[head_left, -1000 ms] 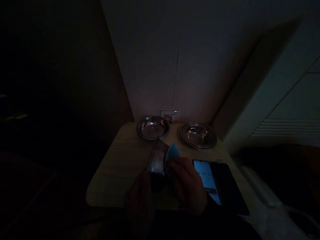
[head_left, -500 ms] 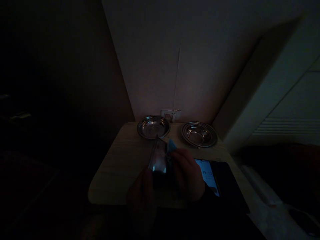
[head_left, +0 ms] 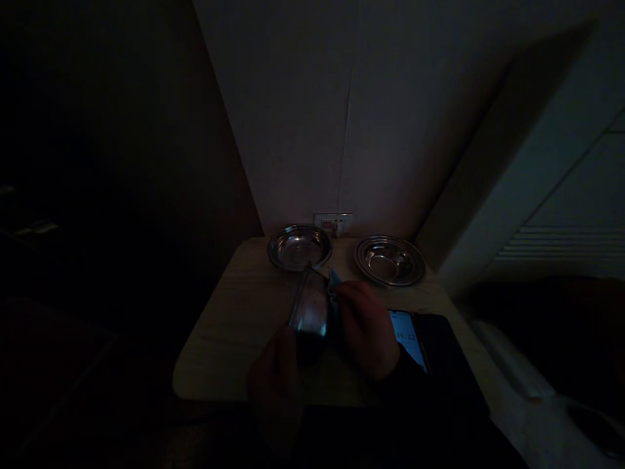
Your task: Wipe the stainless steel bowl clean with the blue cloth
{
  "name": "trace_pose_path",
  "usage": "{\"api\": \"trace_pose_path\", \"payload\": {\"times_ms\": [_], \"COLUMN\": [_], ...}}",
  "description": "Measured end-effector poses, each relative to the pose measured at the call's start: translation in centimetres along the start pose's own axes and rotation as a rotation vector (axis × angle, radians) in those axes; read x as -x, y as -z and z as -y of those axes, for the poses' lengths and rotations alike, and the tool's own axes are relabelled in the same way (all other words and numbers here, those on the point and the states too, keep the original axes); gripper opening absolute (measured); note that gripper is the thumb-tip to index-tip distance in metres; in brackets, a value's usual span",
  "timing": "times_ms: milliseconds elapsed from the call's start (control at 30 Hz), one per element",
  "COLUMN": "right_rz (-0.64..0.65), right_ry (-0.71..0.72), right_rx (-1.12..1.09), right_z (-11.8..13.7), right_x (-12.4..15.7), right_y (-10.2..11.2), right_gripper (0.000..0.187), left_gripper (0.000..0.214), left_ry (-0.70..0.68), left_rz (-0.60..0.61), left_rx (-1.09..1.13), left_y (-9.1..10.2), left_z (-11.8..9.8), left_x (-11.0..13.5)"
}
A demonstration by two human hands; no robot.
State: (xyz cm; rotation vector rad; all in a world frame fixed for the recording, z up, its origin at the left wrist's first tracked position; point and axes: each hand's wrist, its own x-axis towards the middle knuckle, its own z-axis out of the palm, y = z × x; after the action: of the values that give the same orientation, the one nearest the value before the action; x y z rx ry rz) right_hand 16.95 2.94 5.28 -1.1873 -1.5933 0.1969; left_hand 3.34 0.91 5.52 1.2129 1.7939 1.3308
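In the dim head view, a shiny metal bowl (head_left: 312, 306) is held tilted on its side above the table's near half. My left hand (head_left: 276, 374) is closed on its lower left rim. My right hand (head_left: 366, 326) pinches a blue cloth (head_left: 334, 280) against the right side of the bowl; part of the cloth is hidden under the fingers. Behind the bowl a metal plate (head_left: 299, 251) lies at the back left of the table. Several stacked metal plates (head_left: 389, 262) lie at the back right.
The light wooden table (head_left: 219, 332) stands against a wall with a socket panel (head_left: 333, 221). Right of my right hand lies a lit phone (head_left: 407, 339) in a dark open cover (head_left: 449, 352). White material (head_left: 512, 365) and dark cloth are beyond the table's right edge.
My right hand has shifted slightly up with the cloth along the bowl. The bowl has turned a little, showing more of its side. The plates stay put.
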Motion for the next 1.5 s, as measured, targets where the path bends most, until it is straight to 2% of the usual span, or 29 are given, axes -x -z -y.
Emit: {"api": "trace_pose_path", "payload": {"times_ms": [167,233,367,500,633,833,1000,1233,1367,1500], "right_rz": [-0.049,-0.062,-0.026,0.004,0.008,-0.014,0.001,0.012,0.030,0.047], "right_ry": [-0.200,-0.235,-0.127,0.054,0.114,0.111,0.126,0.119,0.159,0.135], "right_rx": [-0.140,-0.155,-0.106,0.069,0.163,0.125,0.125,0.128,0.129,0.115], "right_z": [-0.4,-0.2,0.6,1.0,1.0,0.7,0.7,0.7,0.7,0.8], "right_x": [0.3,0.5,0.9,1.3,1.6,1.1,1.0,1.1,1.1,1.1], "right_y": [0.4,0.5,0.7,0.4,0.2,0.1,0.3,0.2,0.1,0.1], "right_gripper": [0.017,0.015,0.018,0.023,0.022,0.025,0.024,0.024,0.026,0.025], "left_gripper": [0.045,0.046,0.045,0.044,0.043,0.046,0.044,0.043,0.044,0.045], "left_ry": [-0.002,0.032,0.100,0.036,-0.001,-0.035,-0.005,-0.036,-0.044,-0.038], "left_rz": [0.034,0.053,-0.012,0.008,0.024,0.020,0.014,0.026,0.032,0.017], "left_rx": [0.040,0.066,0.081,0.075,0.032,0.008,0.021,0.021,0.016,-0.007], "left_y": [0.3,0.3,0.1,0.0,0.1,0.1,-0.1,-0.2,0.1,0.2], "left_z": [0.3,0.3,0.3,0.5,0.4,0.6,0.7,-0.1,0.0,0.2], "left_x": [-0.2,-0.2,-0.1,0.2,0.1,0.0,0.2,0.0,-0.2,-0.2]}}
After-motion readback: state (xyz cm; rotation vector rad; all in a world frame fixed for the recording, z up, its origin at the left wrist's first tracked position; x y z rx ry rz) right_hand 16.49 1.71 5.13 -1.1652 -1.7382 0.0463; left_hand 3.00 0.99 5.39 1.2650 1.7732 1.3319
